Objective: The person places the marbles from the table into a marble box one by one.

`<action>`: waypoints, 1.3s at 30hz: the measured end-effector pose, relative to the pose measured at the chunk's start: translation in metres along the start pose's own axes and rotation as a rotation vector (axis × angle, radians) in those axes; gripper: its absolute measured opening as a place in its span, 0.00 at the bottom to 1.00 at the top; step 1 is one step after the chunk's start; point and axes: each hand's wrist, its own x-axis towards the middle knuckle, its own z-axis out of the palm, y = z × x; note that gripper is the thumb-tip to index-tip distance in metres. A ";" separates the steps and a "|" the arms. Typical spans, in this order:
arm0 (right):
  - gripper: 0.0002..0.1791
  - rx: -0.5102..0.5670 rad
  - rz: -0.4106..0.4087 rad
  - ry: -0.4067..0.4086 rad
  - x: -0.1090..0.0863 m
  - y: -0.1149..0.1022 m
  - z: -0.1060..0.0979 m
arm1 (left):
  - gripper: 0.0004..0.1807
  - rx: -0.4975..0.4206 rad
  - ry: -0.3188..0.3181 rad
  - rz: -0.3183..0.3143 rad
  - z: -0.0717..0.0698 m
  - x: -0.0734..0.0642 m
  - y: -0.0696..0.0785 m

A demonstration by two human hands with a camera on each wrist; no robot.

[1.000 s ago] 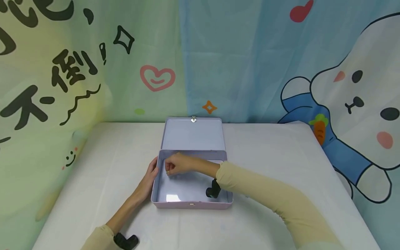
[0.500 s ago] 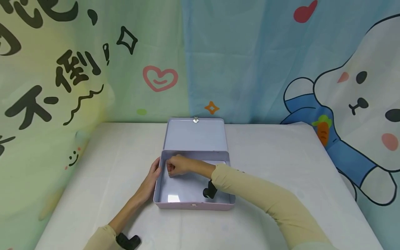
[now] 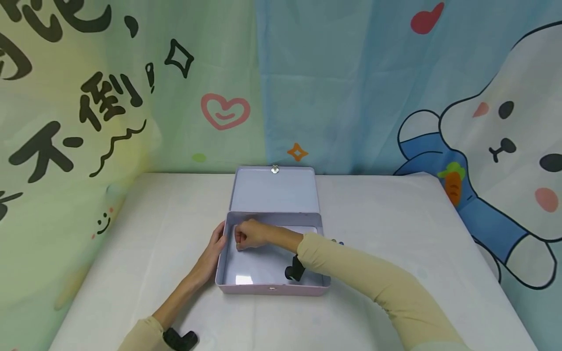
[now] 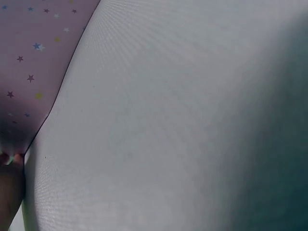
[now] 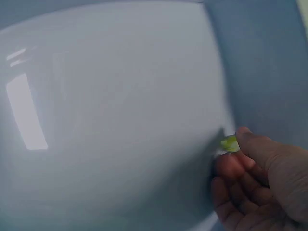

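Note:
A lilac metal box (image 3: 272, 289) stands on the white table with its lid (image 3: 274, 190) tipped back. Inside its left end is my right hand (image 3: 252, 234), low over the box floor. The right wrist view shows its thumb and forefinger pinching a small, shiny yellow-green piece (image 5: 230, 143) by the inner wall; the fingers partly cover it. My left hand (image 3: 210, 251) rests along the outside of the box's left wall, fingers straight. In the left wrist view the outer wall (image 4: 43, 57) is pink with small stars, and fingertips touch it at the lower left.
Several tiny objects (image 3: 338, 242), one of them blue, lie right of the box, mostly hidden behind the right sleeve (image 3: 373, 278). A printed curtain (image 3: 307, 87) hangs behind the white-covered table (image 3: 373, 204). Black wrist cameras (image 3: 180, 340) are strapped to both arms.
The right hand has shifted slightly within the left end of the box, and the view has swung a little. Tiny objects behind the right sleeve have come into view. The left hand keeps its place.

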 end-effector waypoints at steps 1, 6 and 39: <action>0.07 -0.018 -0.004 0.004 -0.001 -0.001 -0.002 | 0.30 0.001 -0.002 -0.001 0.000 0.000 0.000; 0.10 -0.062 -0.003 -0.007 -0.019 -0.005 -0.022 | 0.31 0.000 0.005 -0.001 0.001 0.000 -0.001; 0.12 0.377 0.289 0.697 -0.274 0.119 0.051 | 0.30 0.002 0.007 0.035 -0.001 -0.002 -0.002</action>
